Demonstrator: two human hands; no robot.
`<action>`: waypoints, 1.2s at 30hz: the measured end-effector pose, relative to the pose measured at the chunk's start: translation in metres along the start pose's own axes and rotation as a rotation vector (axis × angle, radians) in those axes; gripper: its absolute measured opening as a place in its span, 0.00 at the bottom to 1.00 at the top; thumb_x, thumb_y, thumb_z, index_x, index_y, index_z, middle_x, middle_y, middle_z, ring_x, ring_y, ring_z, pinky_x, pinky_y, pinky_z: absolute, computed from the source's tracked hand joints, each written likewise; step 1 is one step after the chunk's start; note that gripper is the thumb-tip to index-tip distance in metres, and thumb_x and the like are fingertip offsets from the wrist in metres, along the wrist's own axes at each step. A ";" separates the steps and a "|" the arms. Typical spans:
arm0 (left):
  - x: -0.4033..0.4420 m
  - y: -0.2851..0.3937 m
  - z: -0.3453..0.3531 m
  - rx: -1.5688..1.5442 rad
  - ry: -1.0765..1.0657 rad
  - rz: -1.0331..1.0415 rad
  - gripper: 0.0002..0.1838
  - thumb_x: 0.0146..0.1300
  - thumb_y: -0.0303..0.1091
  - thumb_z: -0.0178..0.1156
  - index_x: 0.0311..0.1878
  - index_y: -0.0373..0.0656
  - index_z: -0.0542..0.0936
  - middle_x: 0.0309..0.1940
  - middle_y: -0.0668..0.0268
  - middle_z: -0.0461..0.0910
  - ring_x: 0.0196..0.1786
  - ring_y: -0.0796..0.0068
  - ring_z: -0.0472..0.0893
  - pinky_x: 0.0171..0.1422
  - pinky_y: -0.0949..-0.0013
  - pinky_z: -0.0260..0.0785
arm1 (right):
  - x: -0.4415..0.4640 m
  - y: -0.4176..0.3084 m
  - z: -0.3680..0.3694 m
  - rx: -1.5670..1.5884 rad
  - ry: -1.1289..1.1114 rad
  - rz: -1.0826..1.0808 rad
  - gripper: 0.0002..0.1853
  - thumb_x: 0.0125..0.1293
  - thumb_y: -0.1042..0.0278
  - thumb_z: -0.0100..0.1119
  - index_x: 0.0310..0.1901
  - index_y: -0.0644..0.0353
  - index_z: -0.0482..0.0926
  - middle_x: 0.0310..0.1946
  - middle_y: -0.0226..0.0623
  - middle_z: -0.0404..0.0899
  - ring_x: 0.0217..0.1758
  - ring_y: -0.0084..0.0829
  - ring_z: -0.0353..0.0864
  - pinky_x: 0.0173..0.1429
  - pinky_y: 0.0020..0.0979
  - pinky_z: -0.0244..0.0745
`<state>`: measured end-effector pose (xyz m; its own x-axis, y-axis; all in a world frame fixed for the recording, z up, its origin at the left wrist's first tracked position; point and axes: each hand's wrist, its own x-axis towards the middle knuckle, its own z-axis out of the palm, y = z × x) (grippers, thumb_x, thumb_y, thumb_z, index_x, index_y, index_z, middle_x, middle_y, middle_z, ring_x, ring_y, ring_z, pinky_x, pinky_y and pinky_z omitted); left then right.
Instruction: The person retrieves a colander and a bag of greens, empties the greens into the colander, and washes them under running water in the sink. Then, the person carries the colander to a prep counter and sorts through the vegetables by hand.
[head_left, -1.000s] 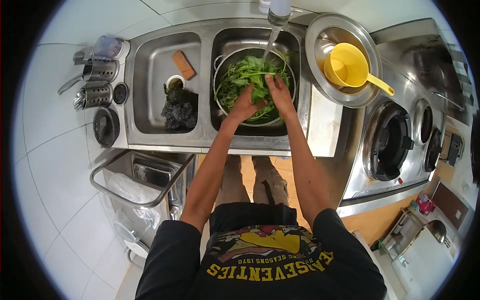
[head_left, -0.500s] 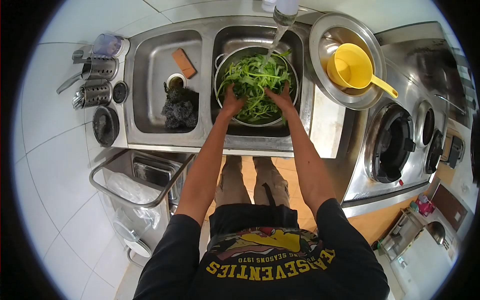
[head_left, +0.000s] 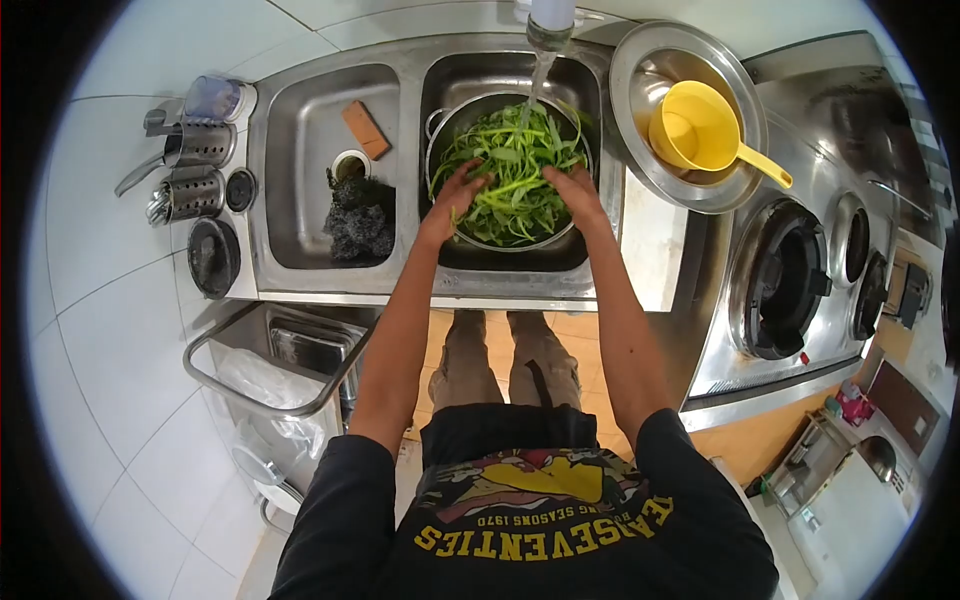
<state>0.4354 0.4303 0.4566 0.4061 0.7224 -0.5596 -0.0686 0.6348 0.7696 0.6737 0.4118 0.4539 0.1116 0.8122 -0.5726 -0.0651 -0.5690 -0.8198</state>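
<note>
Leafy green stalks [head_left: 512, 185] fill a round metal pot [head_left: 436, 150] in the right sink basin. Water [head_left: 541, 75] runs from the faucet [head_left: 550, 30] onto the greens. My left hand [head_left: 457, 200] touches the pile at its left side, fingers apart, with a bit of green on it. On the right side of the pile, my right hand [head_left: 577, 193] rests with thumb and fingers apart, its fingertips partly hidden among the leaves. Neither hand is closed round a bunch.
The left basin [head_left: 300, 120] holds an orange-brown block [head_left: 366, 130] and dark mesh scrubbers [head_left: 360, 220]. A metal bowl [head_left: 628, 85] with a yellow dipper [head_left: 695, 125] stands right of the sink, before a gas stove [head_left: 740, 375]. Utensil holders [head_left: 195, 195] stand left.
My hands were close together in the middle of the greens, then moved down and apart. They are now farther apart at the pile's two sides, and the greens lie rearranged.
</note>
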 end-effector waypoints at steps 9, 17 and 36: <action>-0.006 0.050 0.035 0.642 0.437 0.189 0.34 0.64 0.56 0.50 0.66 0.42 0.62 0.58 0.54 0.70 0.62 0.63 0.69 0.60 0.65 0.64 | -0.015 -0.051 0.021 -0.091 -0.258 -0.051 0.29 0.62 0.63 0.52 0.64 0.63 0.61 0.56 0.49 0.71 0.53 0.38 0.75 0.45 0.29 0.75; 0.002 -0.003 0.048 1.117 0.415 0.012 0.43 0.57 0.50 0.62 0.68 0.47 0.49 0.61 0.41 0.61 0.59 0.44 0.69 0.55 0.51 0.67 | 0.015 0.013 -0.004 -0.516 0.107 -0.015 0.32 0.59 0.62 0.60 0.64 0.58 0.62 0.60 0.49 0.66 0.55 0.45 0.73 0.54 0.40 0.72; -0.018 0.021 0.025 -0.254 0.239 -0.408 0.40 0.60 0.42 0.55 0.72 0.48 0.48 0.68 0.53 0.55 0.66 0.57 0.63 0.63 0.57 0.60 | -0.003 -0.032 0.011 0.391 -0.145 0.172 0.45 0.56 0.61 0.63 0.66 0.75 0.47 0.61 0.55 0.62 0.65 0.38 0.63 0.60 0.35 0.64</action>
<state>0.4490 0.4238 0.4911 0.2296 0.4267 -0.8747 -0.1793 0.9019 0.3929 0.6650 0.4292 0.4817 -0.0722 0.7353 -0.6739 -0.4436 -0.6288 -0.6386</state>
